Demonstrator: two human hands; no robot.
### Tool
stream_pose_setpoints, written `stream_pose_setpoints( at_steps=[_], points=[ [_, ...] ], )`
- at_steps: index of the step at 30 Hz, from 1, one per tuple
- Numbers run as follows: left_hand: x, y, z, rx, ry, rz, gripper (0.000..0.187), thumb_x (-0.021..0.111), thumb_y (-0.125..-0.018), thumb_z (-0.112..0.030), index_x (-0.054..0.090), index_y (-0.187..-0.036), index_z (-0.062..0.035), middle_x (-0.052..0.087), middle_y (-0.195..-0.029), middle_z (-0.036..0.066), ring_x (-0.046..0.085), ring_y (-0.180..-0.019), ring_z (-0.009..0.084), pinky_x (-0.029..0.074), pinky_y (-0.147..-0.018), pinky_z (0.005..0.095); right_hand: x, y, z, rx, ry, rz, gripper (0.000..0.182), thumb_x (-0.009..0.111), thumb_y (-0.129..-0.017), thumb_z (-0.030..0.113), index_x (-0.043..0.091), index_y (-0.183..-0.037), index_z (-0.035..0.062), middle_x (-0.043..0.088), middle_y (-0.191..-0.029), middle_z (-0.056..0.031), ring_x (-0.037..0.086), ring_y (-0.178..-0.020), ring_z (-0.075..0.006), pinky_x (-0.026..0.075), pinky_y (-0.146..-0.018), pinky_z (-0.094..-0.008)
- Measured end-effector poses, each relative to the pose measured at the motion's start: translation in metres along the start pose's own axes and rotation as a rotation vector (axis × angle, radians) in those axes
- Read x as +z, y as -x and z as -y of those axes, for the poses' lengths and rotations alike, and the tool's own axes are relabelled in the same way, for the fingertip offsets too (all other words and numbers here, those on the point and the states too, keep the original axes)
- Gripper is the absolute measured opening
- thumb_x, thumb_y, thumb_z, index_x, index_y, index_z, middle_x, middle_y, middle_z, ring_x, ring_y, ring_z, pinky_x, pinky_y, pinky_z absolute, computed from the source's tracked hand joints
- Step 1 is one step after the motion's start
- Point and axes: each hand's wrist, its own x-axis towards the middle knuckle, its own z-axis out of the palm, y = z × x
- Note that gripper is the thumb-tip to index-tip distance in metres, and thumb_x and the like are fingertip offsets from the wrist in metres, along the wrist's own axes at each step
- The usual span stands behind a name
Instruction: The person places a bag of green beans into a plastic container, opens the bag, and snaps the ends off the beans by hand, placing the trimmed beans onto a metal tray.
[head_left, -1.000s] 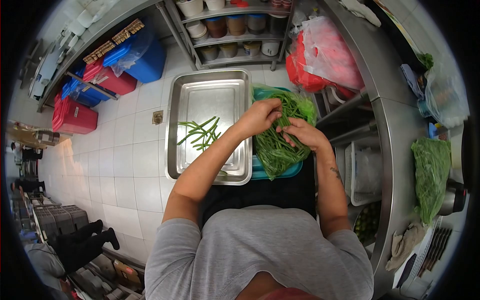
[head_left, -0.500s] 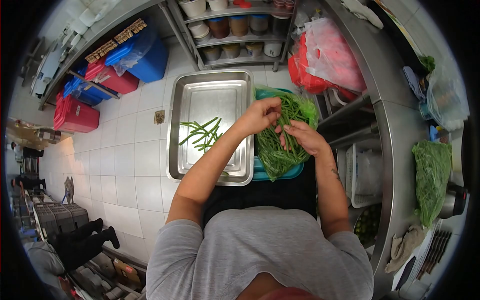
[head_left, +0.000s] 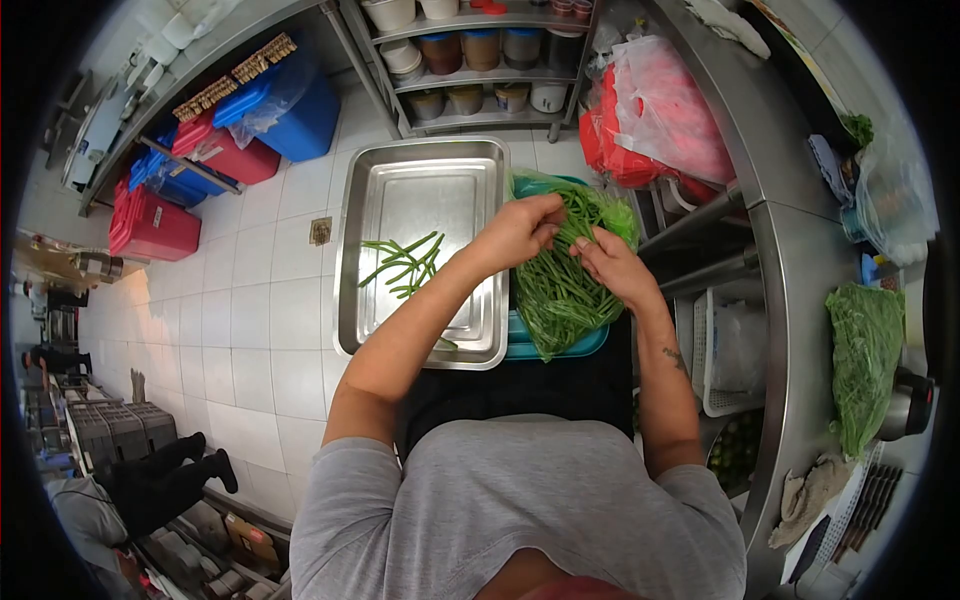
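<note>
A clear green plastic bag full of green beans [head_left: 565, 300] lies on a teal container [head_left: 556, 345] in front of me. Over the upper left of the heap is my left hand [head_left: 522, 235], its fingers curled closed on a green bean that they mostly cover. My right hand [head_left: 615, 268] is at the right side of the heap, with thumb and fingers pinched on a green bean, also largely hidden. To the left stands a steel tray [head_left: 425, 190] with several loose green beans [head_left: 405, 262] lying in its middle. My left forearm crosses the tray's right part.
A steel counter [head_left: 790, 240] runs along my right, bearing a bag of leafy greens [head_left: 862, 365]. Ahead is a shelf rack [head_left: 480, 75] with tubs. Red bags [head_left: 665, 120] sit beside it. Lidded bins [head_left: 290, 120] stand far left; a person's legs [head_left: 170, 475] show lower left.
My right hand has drawn slightly up and turned, its fingers now more closed together. My left hand stays almost in place. The beans in the tray look the same.
</note>
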Motion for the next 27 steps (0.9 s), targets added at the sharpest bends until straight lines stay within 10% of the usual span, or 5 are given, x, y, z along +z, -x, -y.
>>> stream_pose_setpoints(
  at_steps=[12,16,17,18,27],
  points=[
    [0.012,0.002,0.0,0.14,-0.718,0.136,0.022,0.055,-0.08,-0.004,0.051,-0.102,-0.0041,0.054,-0.089,0.016,0.059,-0.081,0.038,0.048,-0.067,0.0441,-0.004,0.008,0.014,-0.132,0.384,-0.16,0.026,0.049,-0.092,0.021,0.055,-0.102,-0.0021,0.065,-0.093,-0.0165,0.062,-0.087,-0.0292,0.046,-0.076,-0.0365],
    [0.031,-0.004,0.022,0.048,-0.438,-0.27,0.014,0.055,-0.083,-0.009,0.054,-0.095,-0.0019,0.056,-0.08,0.017,0.057,-0.073,0.0377,0.046,-0.065,0.0432,0.031,-0.002,-0.008,-0.168,0.2,-0.386,0.027,0.048,-0.092,0.022,0.054,-0.098,-0.0039,0.064,-0.091,-0.0198,0.062,-0.086,-0.0326,0.047,-0.075,-0.0379],
    [0.037,-0.009,0.032,-0.018,-0.273,-0.394,0.013,0.055,-0.084,-0.011,0.055,-0.093,-0.0012,0.056,-0.077,0.017,0.057,-0.071,0.0375,0.046,-0.065,0.0431,0.041,-0.001,-0.008,-0.079,0.289,-0.392,0.027,0.047,-0.092,0.022,0.053,-0.097,-0.0035,0.065,-0.09,-0.0185,0.062,-0.08,-0.03,0.047,-0.073,-0.0367],
    [0.039,-0.013,0.038,-0.083,-0.106,-0.514,0.014,0.056,-0.085,-0.013,0.056,-0.09,-0.0005,0.057,-0.075,0.018,0.056,-0.069,0.0374,0.045,-0.065,0.043,0.054,0.003,-0.014,-0.158,0.102,-0.275,0.021,0.046,-0.096,0.022,0.051,-0.089,0.0033,0.048,-0.068,0.0005,0.042,-0.059,-0.0087,0.037,-0.054,-0.0237],
    [0.025,-0.012,0.041,0.056,-0.327,-0.155,0.017,0.058,-0.083,-0.01,0.065,-0.099,-0.006,0.056,-0.084,0.013,0.057,-0.077,0.0298,0.046,-0.066,0.0375,0.03,0.02,-0.004,0.021,-0.221,-0.24,0.022,0.046,-0.097,0.026,0.053,-0.094,0.0055,0.039,-0.062,0.0058,0.031,-0.049,-0.0018,0.025,-0.043,-0.0186]
  ],
)
